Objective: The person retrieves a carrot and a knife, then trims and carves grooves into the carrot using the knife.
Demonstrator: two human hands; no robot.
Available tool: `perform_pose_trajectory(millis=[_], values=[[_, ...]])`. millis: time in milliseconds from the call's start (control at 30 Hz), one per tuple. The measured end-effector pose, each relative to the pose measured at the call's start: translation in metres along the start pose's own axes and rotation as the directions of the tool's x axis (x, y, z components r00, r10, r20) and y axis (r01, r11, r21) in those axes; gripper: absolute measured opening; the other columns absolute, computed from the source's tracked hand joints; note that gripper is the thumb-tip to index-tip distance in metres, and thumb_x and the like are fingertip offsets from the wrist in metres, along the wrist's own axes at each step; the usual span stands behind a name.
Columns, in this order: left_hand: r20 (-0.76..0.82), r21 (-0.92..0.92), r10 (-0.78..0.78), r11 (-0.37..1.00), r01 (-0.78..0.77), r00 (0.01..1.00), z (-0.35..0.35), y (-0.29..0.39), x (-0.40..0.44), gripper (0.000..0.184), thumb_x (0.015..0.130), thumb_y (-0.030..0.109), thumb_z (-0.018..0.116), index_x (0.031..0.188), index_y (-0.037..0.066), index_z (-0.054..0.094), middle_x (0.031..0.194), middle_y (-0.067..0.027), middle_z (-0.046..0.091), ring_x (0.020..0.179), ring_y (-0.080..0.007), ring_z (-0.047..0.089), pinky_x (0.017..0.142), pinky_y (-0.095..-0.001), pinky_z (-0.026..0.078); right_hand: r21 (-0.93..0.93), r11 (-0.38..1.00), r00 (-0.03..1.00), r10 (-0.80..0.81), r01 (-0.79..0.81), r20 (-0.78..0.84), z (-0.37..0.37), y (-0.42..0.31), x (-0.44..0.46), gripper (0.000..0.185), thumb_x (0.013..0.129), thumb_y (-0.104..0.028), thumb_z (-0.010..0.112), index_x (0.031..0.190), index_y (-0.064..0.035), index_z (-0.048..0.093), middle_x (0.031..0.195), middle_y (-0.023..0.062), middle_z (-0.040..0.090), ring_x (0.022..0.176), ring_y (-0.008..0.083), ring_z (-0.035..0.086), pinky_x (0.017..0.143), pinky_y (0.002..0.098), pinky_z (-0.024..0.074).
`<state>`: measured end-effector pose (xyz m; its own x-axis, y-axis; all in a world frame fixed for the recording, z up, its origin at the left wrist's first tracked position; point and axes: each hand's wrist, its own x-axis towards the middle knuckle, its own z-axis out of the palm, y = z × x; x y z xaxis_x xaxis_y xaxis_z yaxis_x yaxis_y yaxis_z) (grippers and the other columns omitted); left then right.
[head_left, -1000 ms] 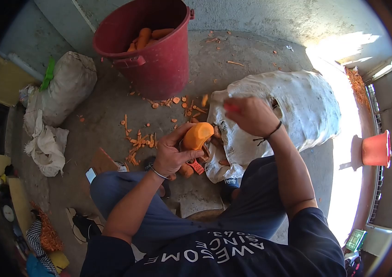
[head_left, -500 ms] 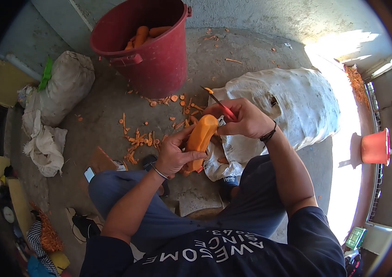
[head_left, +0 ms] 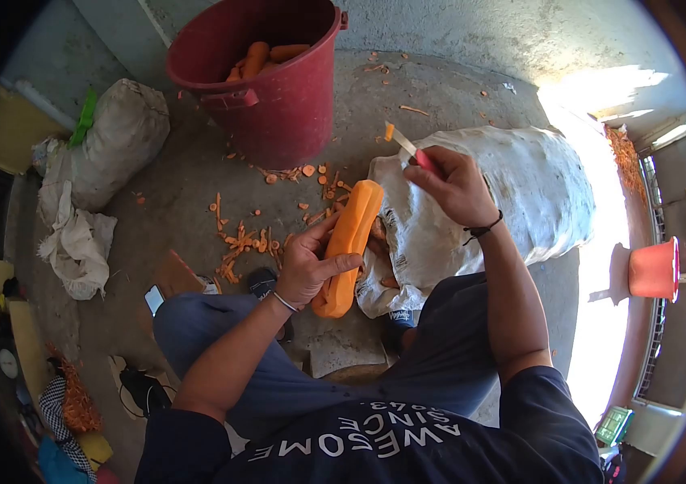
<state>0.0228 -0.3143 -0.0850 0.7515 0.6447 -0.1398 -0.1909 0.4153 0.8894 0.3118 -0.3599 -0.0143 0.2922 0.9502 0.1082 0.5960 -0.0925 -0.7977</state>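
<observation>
My left hand (head_left: 308, 264) is wrapped round a large peeled carrot (head_left: 357, 218), which tilts with its upper end away from me. Raised to the right of it, my right hand (head_left: 458, 187) grips the red handle of a small knife (head_left: 404, 143). A bit of orange carrot sticks to the tip of the blade. The knife and the carrot are apart. Below the hands, carrot peelings and cut ends (head_left: 246, 242) lie scattered on the floor. Several carrots show at the mouth of a white sack (head_left: 512, 189), partly hidden behind the held carrot.
A tall dark red bin (head_left: 278, 121) with carrots inside stands ahead to the left. Another filled white sack (head_left: 121, 145) leans by the left wall. A phone (head_left: 154, 300) lies near my left knee. At the far right is a red bucket (head_left: 654, 270).
My right hand has moved up and right with the knife, away from the carrot. The carrot now stands more lengthwise in my left hand, with more of it showing.
</observation>
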Motion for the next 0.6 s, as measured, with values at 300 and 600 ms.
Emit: perform_pose_trajectory(millis=[300, 600], values=[[0.002, 0.033, 0.055, 0.998, -0.055, 0.998, -0.001, -0.003, 0.0, 0.075, 0.091, 0.012, 0.087, 0.155, -0.001, 0.05, 0.126, -0.0073, 0.071, 0.107, -0.0114, 0.069, 0.095, -0.0278, 0.058, -0.065, 0.986, 0.976, -0.141, 0.154, 0.168, -0.005, -0.017, -0.01, 0.04, 0.096, -0.038, 0.079, 0.086, -0.0014, 0.065, 0.067, 0.0075, 0.055, 0.062, 0.019, 0.053, 0.061, 0.0379, 0.0444], [0.026, -0.127, -0.056, 0.99, 0.059, 0.998, 0.002, 0.005, -0.005, 0.07, 0.094, 0.012, 0.083, 0.155, 0.001, 0.051, 0.124, -0.006, 0.071, 0.104, -0.0109, 0.069, 0.092, -0.0281, 0.059, -0.173, 0.924, 0.915, -0.284, 0.341, 0.286, 0.001, -0.029, -0.013, 0.043, 0.096, -0.046, 0.075, 0.089, -0.0036, 0.075, 0.073, 0.0158, 0.07, 0.067, 0.0367, 0.068, 0.063, 0.0454, 0.0512]])
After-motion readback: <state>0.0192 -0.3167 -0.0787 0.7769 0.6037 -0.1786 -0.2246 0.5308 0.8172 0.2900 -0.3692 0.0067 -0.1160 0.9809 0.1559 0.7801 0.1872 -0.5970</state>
